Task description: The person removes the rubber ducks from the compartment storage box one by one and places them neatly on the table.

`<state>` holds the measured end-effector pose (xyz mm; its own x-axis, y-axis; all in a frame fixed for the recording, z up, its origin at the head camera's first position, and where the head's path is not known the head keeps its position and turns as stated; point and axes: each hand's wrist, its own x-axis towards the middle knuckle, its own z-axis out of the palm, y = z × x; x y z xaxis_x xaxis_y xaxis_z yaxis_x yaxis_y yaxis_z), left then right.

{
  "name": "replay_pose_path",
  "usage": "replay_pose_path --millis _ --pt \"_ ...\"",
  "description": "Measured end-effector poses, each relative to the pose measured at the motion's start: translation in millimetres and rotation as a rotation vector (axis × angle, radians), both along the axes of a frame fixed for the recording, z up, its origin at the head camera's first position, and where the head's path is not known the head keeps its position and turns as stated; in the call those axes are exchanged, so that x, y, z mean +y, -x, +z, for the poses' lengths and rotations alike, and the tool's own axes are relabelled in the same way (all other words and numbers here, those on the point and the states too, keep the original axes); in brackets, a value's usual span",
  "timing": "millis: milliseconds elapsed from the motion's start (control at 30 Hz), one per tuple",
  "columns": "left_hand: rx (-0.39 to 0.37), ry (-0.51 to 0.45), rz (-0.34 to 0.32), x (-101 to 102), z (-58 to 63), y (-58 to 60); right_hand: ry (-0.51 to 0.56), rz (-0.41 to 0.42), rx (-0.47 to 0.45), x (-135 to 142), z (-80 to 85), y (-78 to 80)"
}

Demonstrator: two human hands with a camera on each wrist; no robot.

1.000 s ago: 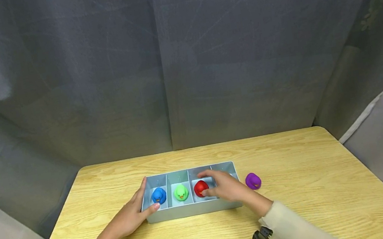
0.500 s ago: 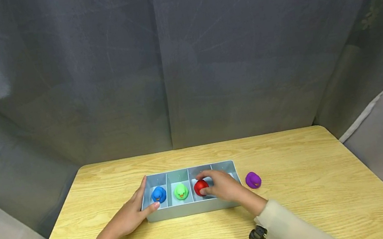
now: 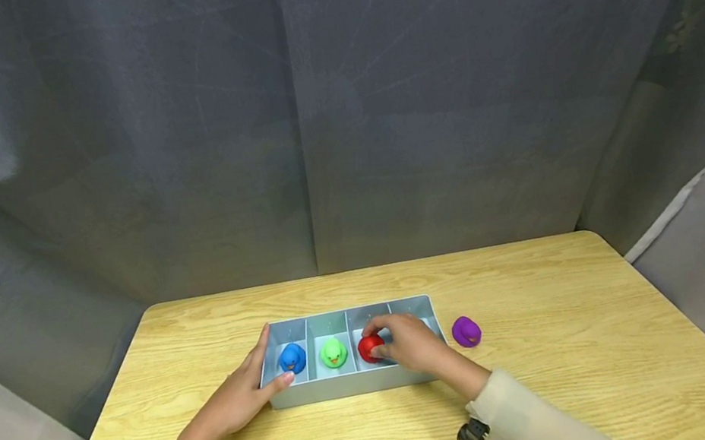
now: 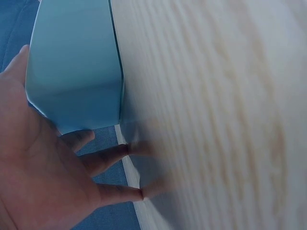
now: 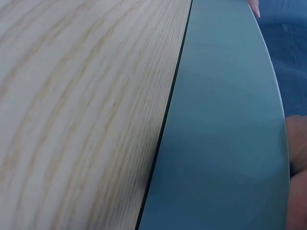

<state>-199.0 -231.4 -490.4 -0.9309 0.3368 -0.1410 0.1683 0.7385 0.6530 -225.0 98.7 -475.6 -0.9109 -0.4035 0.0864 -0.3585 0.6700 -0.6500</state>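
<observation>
A grey-blue divided box point(image 3: 351, 385) stands on the table. The left hand point(image 3: 241, 398) holds its left end, thumb over the front rim and forefinger along the side. In the left wrist view the other fingers reach past the box's end wall point(image 4: 76, 67), two tips at the tabletop. In the third compartment from the left, the right hand point(image 3: 412, 345) pinches a red rubber duck point(image 3: 367, 348) between thumb and fingers, partly covering it. A blue duck point(image 3: 291, 358) sits in the first compartment, a green duck point(image 3: 333, 354) in the second. The right wrist view shows the box's front wall point(image 5: 220, 120).
A purple duck point(image 3: 466, 332) lies on the wooden table point(image 3: 586, 337), just right of the box. Grey curtains point(image 3: 336, 115) hang behind the table and at both sides. The right forearm crosses the box's front right part.
The right hand's thumb and fingers have closed in on the red duck, the wrist moving slightly left. The left hand and the box stay where they were.
</observation>
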Motion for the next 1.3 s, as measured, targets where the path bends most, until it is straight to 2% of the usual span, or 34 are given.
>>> replay_pose_path --millis 433,867,1300 --pt "0.004 0.003 0.005 1 -1.7 -1.3 0.031 0.001 -0.005 3 -0.1 -0.5" --pt "-0.003 -0.002 0.014 -1 -2.1 -0.7 0.05 -0.017 0.035 4 4.7 -2.5" --pt "-0.002 -0.004 0.012 -1 -1.3 -2.4 0.073 -0.038 -0.002 7 12.1 -6.2"
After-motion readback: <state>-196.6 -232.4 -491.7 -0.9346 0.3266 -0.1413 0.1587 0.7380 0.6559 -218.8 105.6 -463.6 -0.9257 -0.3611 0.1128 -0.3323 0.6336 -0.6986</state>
